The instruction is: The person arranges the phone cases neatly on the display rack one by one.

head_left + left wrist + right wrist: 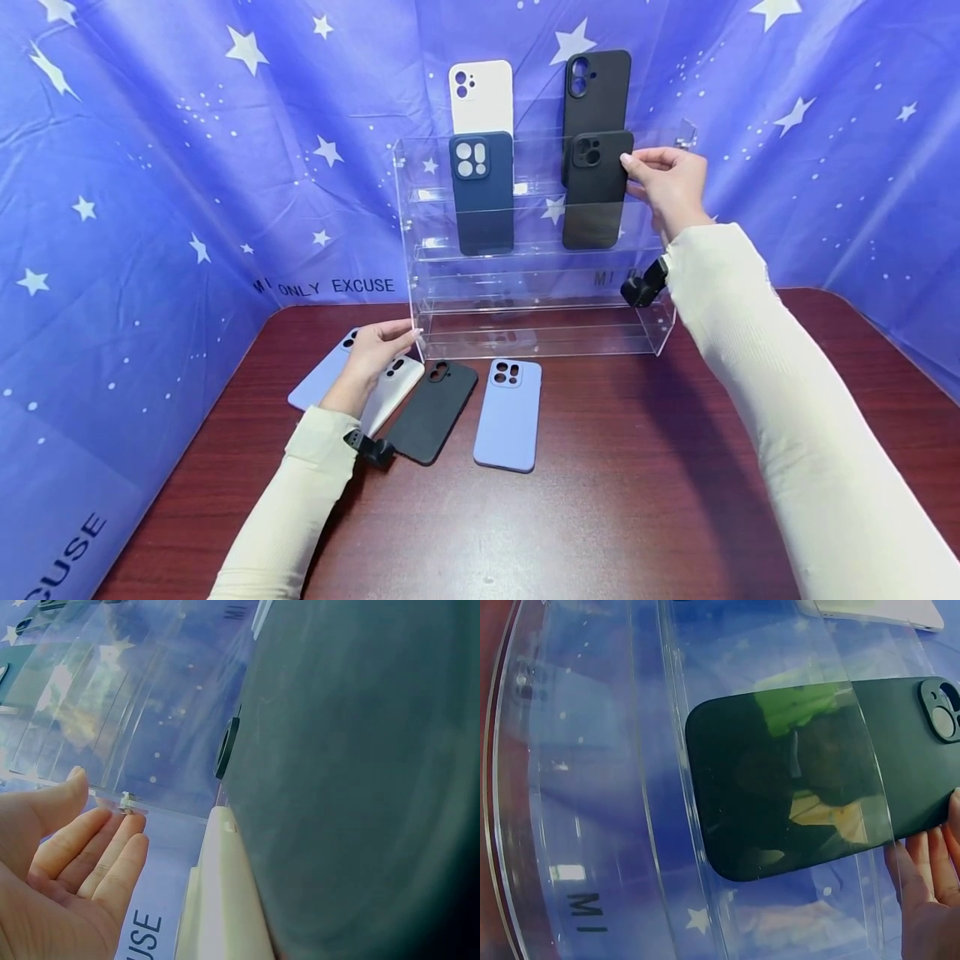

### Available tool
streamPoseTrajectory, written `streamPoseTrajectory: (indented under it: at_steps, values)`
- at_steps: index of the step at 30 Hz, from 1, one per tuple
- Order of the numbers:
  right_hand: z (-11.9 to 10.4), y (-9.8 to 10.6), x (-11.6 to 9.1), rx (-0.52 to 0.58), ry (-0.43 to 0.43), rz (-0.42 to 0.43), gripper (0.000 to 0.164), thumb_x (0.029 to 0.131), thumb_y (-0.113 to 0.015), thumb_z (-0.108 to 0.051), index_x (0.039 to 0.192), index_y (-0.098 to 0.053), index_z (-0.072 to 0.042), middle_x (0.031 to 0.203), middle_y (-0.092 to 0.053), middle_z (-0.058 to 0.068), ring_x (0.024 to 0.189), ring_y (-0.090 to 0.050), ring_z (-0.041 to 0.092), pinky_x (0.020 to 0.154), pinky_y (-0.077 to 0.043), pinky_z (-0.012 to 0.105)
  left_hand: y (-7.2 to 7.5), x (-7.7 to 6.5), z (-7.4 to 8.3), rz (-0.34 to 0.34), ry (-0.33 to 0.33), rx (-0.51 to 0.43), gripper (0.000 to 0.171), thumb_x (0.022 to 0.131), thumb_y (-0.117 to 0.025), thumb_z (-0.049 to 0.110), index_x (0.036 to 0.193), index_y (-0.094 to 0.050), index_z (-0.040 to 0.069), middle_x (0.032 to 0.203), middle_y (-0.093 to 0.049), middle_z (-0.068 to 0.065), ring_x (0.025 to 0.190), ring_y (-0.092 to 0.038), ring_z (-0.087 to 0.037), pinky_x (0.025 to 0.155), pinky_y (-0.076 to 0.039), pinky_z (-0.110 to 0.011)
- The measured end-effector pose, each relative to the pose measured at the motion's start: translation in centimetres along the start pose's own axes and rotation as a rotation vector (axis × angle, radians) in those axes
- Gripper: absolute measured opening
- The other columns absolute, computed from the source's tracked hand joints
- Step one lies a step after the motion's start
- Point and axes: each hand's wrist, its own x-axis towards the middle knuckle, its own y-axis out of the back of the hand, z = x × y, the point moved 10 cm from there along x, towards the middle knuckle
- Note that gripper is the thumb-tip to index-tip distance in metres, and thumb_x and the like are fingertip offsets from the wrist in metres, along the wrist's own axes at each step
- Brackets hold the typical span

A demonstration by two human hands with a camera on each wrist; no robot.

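Observation:
My right hand [671,185] pinches the right edge of a black phone case [596,192], thumb in front. This case stands in a lower tier of a clear acrylic display stand [540,342], its bottom behind the tier's front strip [795,780]. Behind it rises another black phone case [609,92]. To the left, a dark blue phone case [483,208] stands before a white phone case [483,96]. Down at the stand's lower left side, my left hand [367,358] touches the side panel with loosely bent fingers; thumb and fingertips are apart [82,877].
On the table [600,517] lie a light blue phone case [508,421], a black phone case [435,417], a white phone case [386,392] and another light blue phone case [322,375], the latter two partly under my left hand. A starry blue cloth [300,200] hangs behind.

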Motion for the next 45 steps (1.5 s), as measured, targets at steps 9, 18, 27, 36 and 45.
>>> streamPoseTrajectory:
  at_steps: [9,18,27,36,45]
  values:
    - [-1.0,2.0,-0.5,-0.001,0.093,-0.056,0.009,0.073,-0.079,-0.003,0.079,-0.072,-0.004,0.067,-0.068,0.0,0.065,-0.064,0.01,0.068,-0.056,0.018,-0.1,0.0,-0.2,0.006,0.011,0.012,0.038,0.091,-0.063,0.011,0.124,-0.057,-0.007,0.122,-0.058,-0.025,0.099,-0.063,-0.017,0.092,-0.05,-0.031]
    - [-1.3,5.5,-2.5,0.072,0.148,-0.144,0.01,0.074,-0.076,0.004,0.081,-0.072,-0.001,0.072,-0.071,0.004,0.066,-0.067,0.011,0.066,-0.056,0.018,0.3,0.2,0.0,0.014,0.019,0.057,0.039,0.091,-0.063,0.015,0.127,-0.058,-0.001,0.125,-0.058,-0.02,0.105,-0.062,-0.018,0.092,-0.05,-0.03]
    - [1.6,9.5,-5.0,-0.028,0.119,-0.158,0.014,0.077,-0.074,0.001,0.089,-0.072,-0.005,0.078,-0.071,-0.001,0.071,-0.067,0.007,0.069,-0.055,0.016,0.4,0.1,0.1,0.012,0.018,0.052,0.039,0.091,-0.063,0.013,0.126,-0.057,-0.003,0.124,-0.059,-0.021,0.092,-0.063,-0.006,0.09,-0.051,-0.027]
    - [7.7,12.4,-6.6,-0.039,0.054,-0.174,0.014,0.079,-0.074,-0.003,0.093,-0.073,-0.008,0.084,-0.072,-0.004,0.078,-0.067,0.004,0.071,-0.054,0.016,0.3,0.1,0.0,0.004,0.027,0.047,0.039,0.091,-0.063,0.013,0.126,-0.057,-0.004,0.125,-0.058,-0.022,0.102,-0.062,-0.015,0.091,-0.05,-0.028]
    - [11.7,12.5,-7.6,0.264,-0.071,-0.261,0.021,0.086,-0.058,0.012,0.095,-0.07,-0.002,0.088,-0.073,0.006,0.082,-0.069,0.012,0.075,-0.056,0.025,0.1,-0.1,-0.1,0.004,0.025,0.05,0.04,0.091,-0.062,0.013,0.127,-0.056,-0.004,0.125,-0.057,-0.023,0.102,-0.062,-0.016,0.093,-0.049,-0.03]
